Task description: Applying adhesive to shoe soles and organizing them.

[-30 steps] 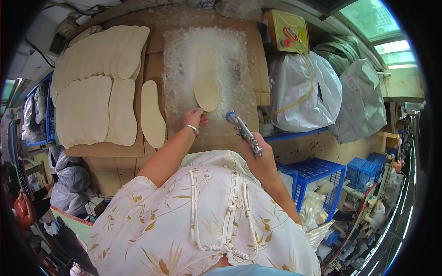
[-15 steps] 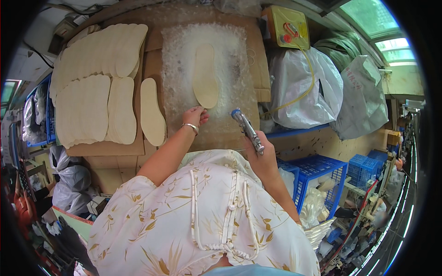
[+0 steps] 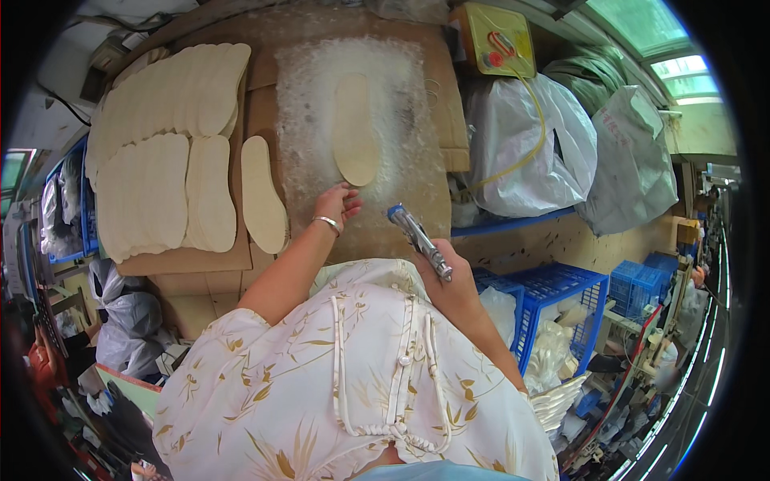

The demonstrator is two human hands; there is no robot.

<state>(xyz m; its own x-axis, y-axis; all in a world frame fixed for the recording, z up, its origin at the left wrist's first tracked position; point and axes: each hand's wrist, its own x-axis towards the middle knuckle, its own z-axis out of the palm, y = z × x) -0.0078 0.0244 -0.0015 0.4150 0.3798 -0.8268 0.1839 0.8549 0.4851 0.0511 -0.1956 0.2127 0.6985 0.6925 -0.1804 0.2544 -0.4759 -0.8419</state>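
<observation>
On the whitened sheet [image 3: 297,152], the insole [image 3: 355,128] lies just beyond your left hand [image 3: 334,210], whose grip I cannot tell; your right hand [image 3: 451,268] clasps the spray gun [image 3: 419,238] in its fingers; spraying seems underway; next likely needs steady aim.

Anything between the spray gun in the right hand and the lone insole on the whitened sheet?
Nothing visible. The gap from the spray gun in the right hand to the insole shows only bare sheet. The left hand is at the insole's near end, left of that line.
</observation>
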